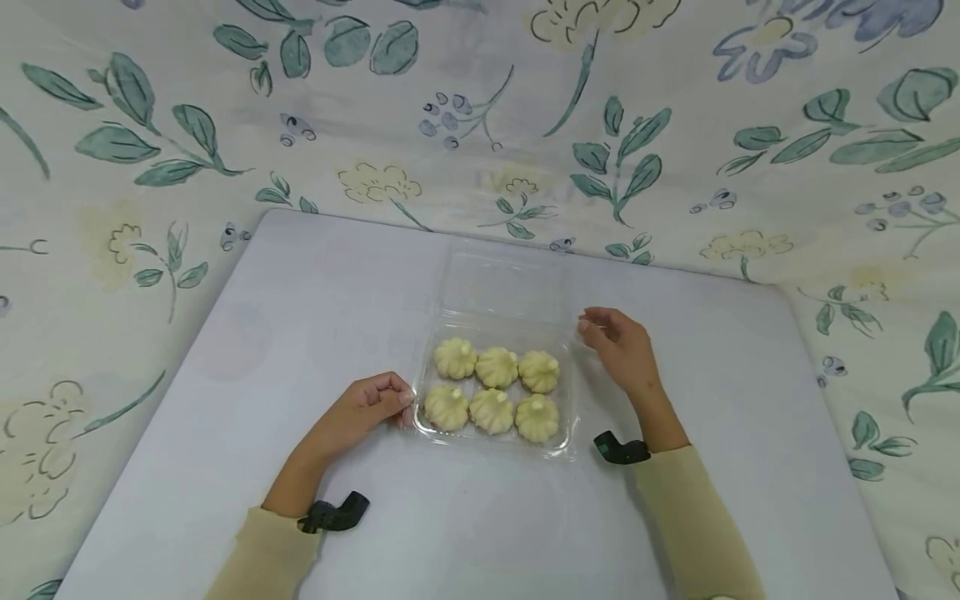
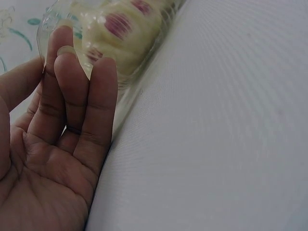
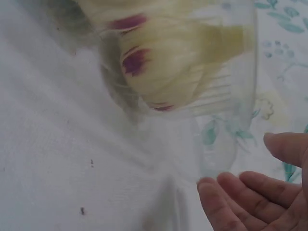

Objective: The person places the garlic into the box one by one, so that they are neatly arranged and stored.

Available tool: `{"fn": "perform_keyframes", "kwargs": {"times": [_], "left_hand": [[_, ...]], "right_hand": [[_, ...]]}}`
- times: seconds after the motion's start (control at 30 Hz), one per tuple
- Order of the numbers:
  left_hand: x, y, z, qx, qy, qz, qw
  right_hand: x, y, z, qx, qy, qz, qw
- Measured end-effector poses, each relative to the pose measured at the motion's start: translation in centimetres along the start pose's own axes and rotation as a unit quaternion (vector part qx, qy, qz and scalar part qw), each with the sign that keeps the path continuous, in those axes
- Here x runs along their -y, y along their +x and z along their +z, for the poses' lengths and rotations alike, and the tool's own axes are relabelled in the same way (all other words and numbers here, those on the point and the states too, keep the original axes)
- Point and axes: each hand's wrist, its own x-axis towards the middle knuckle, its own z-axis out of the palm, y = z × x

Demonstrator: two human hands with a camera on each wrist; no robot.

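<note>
A clear plastic clamshell box [image 1: 495, 446] lies on the table with its lid [image 1: 506, 279] folded back, away from the person. Two rows of pale yellow, pleated, bulb-shaped pieces [image 1: 492, 411] fill it, each with a short stub on top. Purple patches mark the sides of the pieces [image 3: 168, 62] in the wrist views. At the box's left edge, my left hand [image 1: 375, 402] pinches the rim between thumb and fingers. My right hand [image 1: 621, 343] hovers beside the right edge near the hinge, thumb and fingers apart and loosely bent, holding nothing.
A white table [image 1: 300, 283] carries the box. Behind and around it hangs a floral cloth [image 1: 480, 117] with green leaves. Each wrist wears a black camera mount [image 1: 333, 512].
</note>
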Motion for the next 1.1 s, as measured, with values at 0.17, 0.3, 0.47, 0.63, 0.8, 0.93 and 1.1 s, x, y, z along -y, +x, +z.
{"fn": "perform_keyframes", "kwargs": {"times": [0.17, 0.3, 0.47, 0.63, 0.8, 0.93, 1.1], "left_hand": [[0.0, 0.0, 0.0, -0.002, 0.002, -0.005, 1.0], [-0.1, 0.0, 0.1, -0.004, 0.006, -0.009, 0.9999], [-0.2, 0.1, 0.1, -0.008, 0.012, -0.014, 0.9998], [-0.2, 0.0, 0.1, -0.004, 0.01, -0.01, 0.9999], [0.0, 0.0, -0.1, -0.005, 0.011, -0.01, 0.9999], [-0.1, 0.1, -0.1, -0.007, 0.013, -0.012, 0.9998], [0.0, 0.0, 0.0, -0.007, 0.011, -0.009, 0.9999]], "right_hand": [[-1.5, 1.3, 0.5, 0.027, 0.119, 0.076, 0.99], [-2.2, 2.0, 0.6, 0.027, 0.181, 0.108, 0.977], [-2.4, 2.5, 0.7, 0.027, 0.195, 0.112, 0.974], [-2.0, 2.9, 0.8, 0.034, 0.187, 0.114, 0.975], [-2.0, 3.1, 0.8, 0.054, 0.176, 0.111, 0.977], [-2.2, 3.2, 0.8, 0.063, 0.169, 0.106, 0.978], [-2.5, 3.0, 0.7, 0.063, 0.177, 0.095, 0.978]]}}
